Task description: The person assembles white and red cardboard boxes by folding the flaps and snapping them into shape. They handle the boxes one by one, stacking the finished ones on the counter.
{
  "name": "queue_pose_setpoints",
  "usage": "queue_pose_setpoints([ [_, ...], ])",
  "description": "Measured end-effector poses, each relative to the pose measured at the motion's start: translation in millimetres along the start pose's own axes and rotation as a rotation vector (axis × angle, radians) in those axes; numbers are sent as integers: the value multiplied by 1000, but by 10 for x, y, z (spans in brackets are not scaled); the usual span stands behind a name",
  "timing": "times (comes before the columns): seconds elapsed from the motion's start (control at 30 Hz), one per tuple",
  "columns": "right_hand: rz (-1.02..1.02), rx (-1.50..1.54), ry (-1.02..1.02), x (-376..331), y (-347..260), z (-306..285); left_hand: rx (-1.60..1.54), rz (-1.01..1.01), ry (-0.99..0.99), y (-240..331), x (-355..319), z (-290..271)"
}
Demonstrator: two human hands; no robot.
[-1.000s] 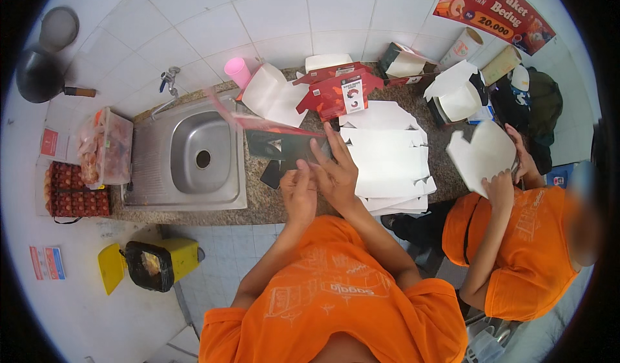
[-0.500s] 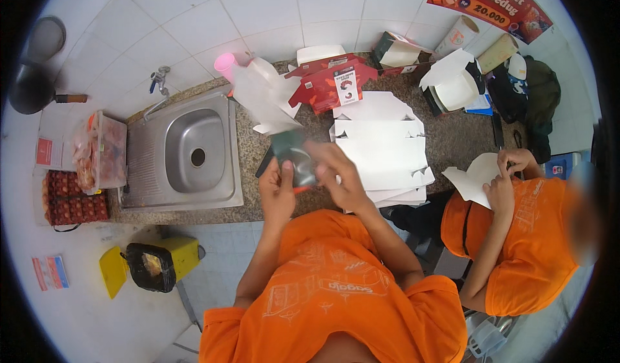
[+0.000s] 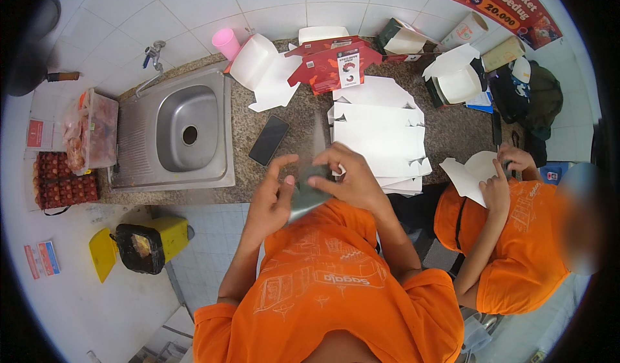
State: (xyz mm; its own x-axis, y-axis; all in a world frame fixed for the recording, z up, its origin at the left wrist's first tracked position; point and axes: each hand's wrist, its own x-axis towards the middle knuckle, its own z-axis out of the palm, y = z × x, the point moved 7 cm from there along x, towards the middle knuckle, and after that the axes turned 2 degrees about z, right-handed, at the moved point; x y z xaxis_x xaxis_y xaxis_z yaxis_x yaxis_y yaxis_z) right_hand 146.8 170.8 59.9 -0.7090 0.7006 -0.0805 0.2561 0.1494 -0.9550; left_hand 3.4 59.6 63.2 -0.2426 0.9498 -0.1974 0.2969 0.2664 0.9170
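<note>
A speckled granite worktop point(image 3: 244, 181) runs across the scene along a white tiled wall. At the right, a co-worker in an orange shirt point(image 3: 510, 253) holds an opened white box point(image 3: 466, 181). A stainless steel sink point(image 3: 227, 127) is set into the worktop's left part, and a stack of flat white carton blanks point(image 3: 381, 137) lies right of centre. On the floor at the near left stands a yellow bin point(image 3: 171, 239) with a black liner. Red printed cartons point(image 3: 318, 72) sit beyond the stack, with an opened white carton point(image 3: 254, 68) to their left. The dark green carton point(image 3: 308, 198), blurred, is between the person's hands at the worktop's near edge, in front of the body. The right hand point(image 3: 345, 172) is clamped on its right side, fingers bent and thumb on the face; the left hand point(image 3: 274, 192) curls at its left side, but whether it grips cannot be told. A black smartphone point(image 3: 268, 141) lies just beyond the left hand; a pink cup point(image 3: 225, 42) stands at the far left, behind the sink.
</note>
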Motion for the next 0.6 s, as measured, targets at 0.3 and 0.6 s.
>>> queue_pose_setpoints([
  [0.3, -424, -328, -62, -152, -475, 245, -197, 104, 26, 130, 67, -54],
  [0.6, 12, 445, 312, -99, 757, -482, -769, -114, 35, -248, -106, -916],
])
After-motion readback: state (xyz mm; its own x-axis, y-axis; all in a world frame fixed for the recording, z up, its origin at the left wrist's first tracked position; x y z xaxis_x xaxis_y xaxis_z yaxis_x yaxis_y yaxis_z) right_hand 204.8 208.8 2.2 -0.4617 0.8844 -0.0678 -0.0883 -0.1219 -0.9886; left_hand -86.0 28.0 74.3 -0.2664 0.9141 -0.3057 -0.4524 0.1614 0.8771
